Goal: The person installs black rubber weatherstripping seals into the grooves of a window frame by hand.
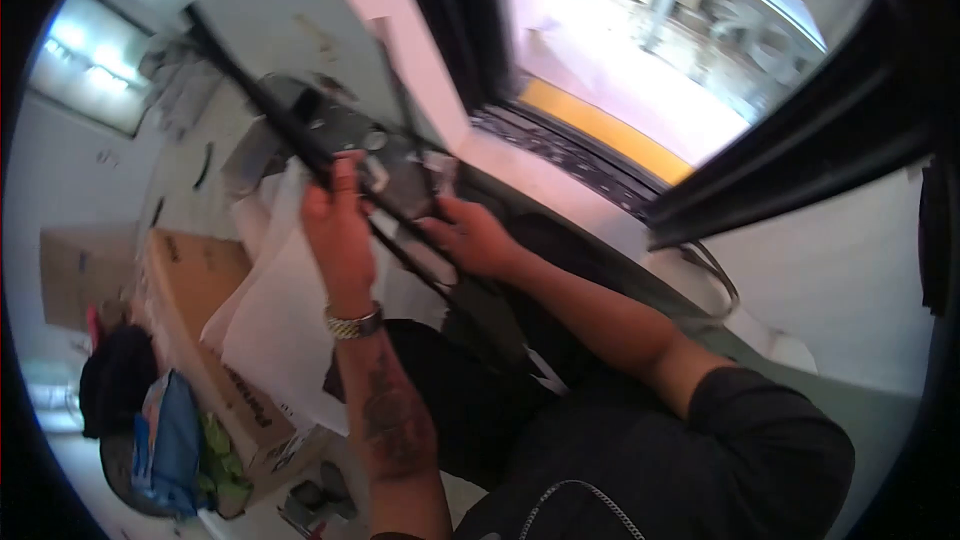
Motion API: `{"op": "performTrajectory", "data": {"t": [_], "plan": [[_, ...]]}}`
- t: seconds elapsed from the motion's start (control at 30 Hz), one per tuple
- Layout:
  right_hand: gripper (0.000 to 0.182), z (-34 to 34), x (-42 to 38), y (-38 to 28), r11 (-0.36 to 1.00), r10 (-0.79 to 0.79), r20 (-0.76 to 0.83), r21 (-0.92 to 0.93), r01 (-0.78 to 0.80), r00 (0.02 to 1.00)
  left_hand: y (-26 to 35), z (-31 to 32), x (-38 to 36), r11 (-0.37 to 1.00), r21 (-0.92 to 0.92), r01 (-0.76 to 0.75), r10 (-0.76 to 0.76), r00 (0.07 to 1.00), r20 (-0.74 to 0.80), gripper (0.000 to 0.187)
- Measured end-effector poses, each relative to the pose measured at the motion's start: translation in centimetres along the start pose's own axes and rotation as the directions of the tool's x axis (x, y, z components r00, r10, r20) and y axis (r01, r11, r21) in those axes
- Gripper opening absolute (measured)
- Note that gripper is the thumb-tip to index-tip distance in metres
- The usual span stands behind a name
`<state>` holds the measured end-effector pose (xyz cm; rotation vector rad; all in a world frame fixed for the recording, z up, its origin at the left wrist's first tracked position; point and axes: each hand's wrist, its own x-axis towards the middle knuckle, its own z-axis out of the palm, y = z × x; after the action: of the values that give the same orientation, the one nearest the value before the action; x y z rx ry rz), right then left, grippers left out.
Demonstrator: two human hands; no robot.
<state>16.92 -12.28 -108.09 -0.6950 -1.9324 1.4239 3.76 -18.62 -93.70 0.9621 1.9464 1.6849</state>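
My left hand, with a watch at its wrist, is closed around a long black strip. The strip runs slantwise from the upper left, through the hand and down toward my lap. To its right, my right hand has its fingers closed around a thinner dark strip that rises toward the wall. The lower ends of the strips overlap my dark clothing and are blurred. Behind my left hand lies a white sheet of wrapping.
An open window with a black frame and a yellow sill strip stands at the upper right. Left are a long cardboard box, a blue bag and a black cloth. Grey clutter lies beyond my hands.
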Motion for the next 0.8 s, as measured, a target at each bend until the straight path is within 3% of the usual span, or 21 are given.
{"op": "performTrajectory", "data": {"t": [0.1,0.17,0.23,0.37,0.5,0.57,0.7,0.77,0.8], "plan": [[0.029,-1.2,0.3,-0.7,0.993,0.043,0.067,0.104,-0.05,0.997,0.0,0.2,0.1,0.998,-0.061,-0.026,0.027,1.0,0.01,0.026],[0.027,-1.6,0.3,-1.5,0.937,0.127,0.097,0.316,-0.151,0.987,-0.2,0.2,0.0,0.993,-0.108,-0.055,0.059,0.998,0.032,0.025],[0.028,-1.9,0.6,-3.0,0.949,0.088,0.1,0.295,-0.114,0.991,-0.1,0.4,0.0,0.986,-0.168,0.014,0.001,0.996,0.088,0.026],[0.032,-1.0,1.1,-3.3,0.982,-0.013,0.075,0.188,-0.002,0.997,-0.2,1.3,-0.3,0.98,-0.197,0.008,0.014,0.994,0.111,0.029],[0.034,-1.0,1.4,-4.2,0.97,-0.038,0.081,0.242,0.017,0.996,-1.1,1.1,-0.2,0.973,-0.221,-0.069,0.086,0.994,0.069,0.03],[0.036,-1.6,1.5,-3.8,0.973,0.021,0.254,0.218,-0.079,0.967,-1.1,0.6,-0.2,0.948,-0.312,0.064,-0.01,0.985,0.172,0.03],[0.035,-1.6,1.5,-2.7,0.996,-0.025,0.342,0.089,-0.006,0.939,-0.7,1.2,-0.4,0.907,-0.414,0.081,0.0,0.981,0.192,0.03],[0.034,-0.8,1.4,-2.8,0.976,-0.201,0.104,0.106,0.19,0.974,-1.8,1.5,-0.1,0.947,-0.314,0.068,-0.024,0.989,0.143,0.03],[0.034,-0.7,1.4,-3.1,0.975,-0.209,0.114,0.101,0.198,0.971,-2.0,1.6,0.0,0.945,-0.322,0.06,-0.018,0.991,0.131,0.03]]}}
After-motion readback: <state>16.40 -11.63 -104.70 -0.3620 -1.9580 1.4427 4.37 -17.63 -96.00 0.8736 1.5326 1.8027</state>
